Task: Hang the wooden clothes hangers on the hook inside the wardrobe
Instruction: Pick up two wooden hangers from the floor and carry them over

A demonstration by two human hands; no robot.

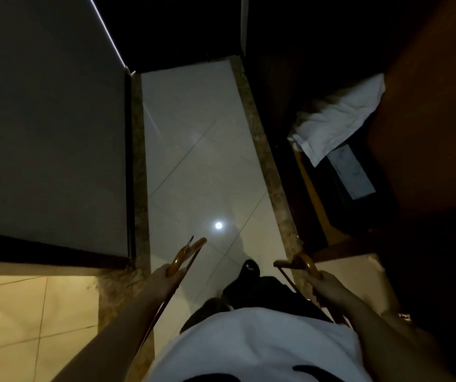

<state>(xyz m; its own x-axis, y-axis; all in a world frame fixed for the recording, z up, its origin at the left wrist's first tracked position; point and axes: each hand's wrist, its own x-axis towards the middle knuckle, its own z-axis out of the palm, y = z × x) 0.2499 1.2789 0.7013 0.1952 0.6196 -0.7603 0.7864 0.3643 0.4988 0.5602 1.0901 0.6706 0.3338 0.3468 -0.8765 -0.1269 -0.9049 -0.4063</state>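
Head cam: left hand [166, 273] is wrapped round one wooden hanger [188, 253], held low over the tiled floor [193, 133]. Right hand [324, 282] grips a second wooden hanger [301, 261], near the base edge of the dark wardrobe [312, 183] on my right. A white cloth [337, 119] lies inside it. Both hangers are well apart.

Held in the fingers [176, 271], left hanger [187, 253] and right hanger [304, 262] are smooth glossy wood; beyond the fingertips, floor tiles [193, 161] shine, white cloth [337, 119] looks matt.
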